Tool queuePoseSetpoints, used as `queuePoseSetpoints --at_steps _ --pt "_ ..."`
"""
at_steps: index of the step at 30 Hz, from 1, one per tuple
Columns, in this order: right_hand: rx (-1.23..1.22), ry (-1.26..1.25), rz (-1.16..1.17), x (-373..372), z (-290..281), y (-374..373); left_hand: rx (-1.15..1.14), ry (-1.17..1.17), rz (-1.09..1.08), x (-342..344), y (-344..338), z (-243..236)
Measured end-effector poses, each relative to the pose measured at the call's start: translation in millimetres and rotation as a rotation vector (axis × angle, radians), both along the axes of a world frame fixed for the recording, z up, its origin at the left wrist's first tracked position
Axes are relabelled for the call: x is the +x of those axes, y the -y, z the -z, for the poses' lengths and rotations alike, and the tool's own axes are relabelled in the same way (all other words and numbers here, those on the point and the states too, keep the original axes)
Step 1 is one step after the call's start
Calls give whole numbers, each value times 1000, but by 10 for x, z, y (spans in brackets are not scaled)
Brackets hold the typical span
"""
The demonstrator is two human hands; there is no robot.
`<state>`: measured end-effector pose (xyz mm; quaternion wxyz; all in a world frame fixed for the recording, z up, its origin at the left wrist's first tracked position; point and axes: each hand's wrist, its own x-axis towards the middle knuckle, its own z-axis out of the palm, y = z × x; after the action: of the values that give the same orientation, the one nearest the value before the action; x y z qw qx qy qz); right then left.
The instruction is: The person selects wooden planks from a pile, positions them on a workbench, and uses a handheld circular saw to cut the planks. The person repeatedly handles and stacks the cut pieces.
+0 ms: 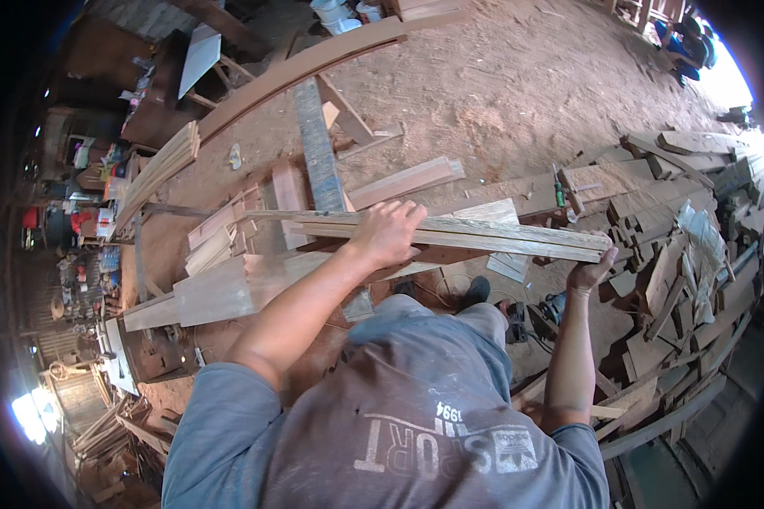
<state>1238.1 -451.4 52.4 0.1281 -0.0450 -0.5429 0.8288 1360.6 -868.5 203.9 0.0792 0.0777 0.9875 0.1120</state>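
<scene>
A bundle of long, thin wooden strips (501, 236) lies level across the front of my body, its faces pale and rough. From above, my left hand (388, 231) wraps round the strips near their middle, fingers curled over the far edge. At their right end my right hand (592, 265) is closed on the tips, partly hidden by the wood. Under the strips' left part sits a wide pale board (221, 288) on the bench. A narrow dark-stained plank (317, 144) reaches away from beside my left hand.
Stacked offcuts (654, 212) fill the right side, with a crumpled plastic sheet (700, 242) on them. A green-handled tool (558, 193) rests near a wood block. Long boards (306, 64) lie at the far left. Sawdust covers the floor (518, 76); another person (688, 51) is at the far right.
</scene>
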Motion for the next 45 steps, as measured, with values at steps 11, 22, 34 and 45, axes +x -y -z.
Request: queuePoseSetpoints --at_steps 11,22,34,45 --pt "92 -13 36 2 32 38 -55 -112 -32 142 161 76" --pt "273 -145 73 -45 168 -48 -52 -274 8 173 205 206" --pt "810 450 131 -213 -1026 272 55 209 -75 -523 529 -256" --pt "1198 913 -149 -480 -1229 436 291 777 -102 -850 644 136"
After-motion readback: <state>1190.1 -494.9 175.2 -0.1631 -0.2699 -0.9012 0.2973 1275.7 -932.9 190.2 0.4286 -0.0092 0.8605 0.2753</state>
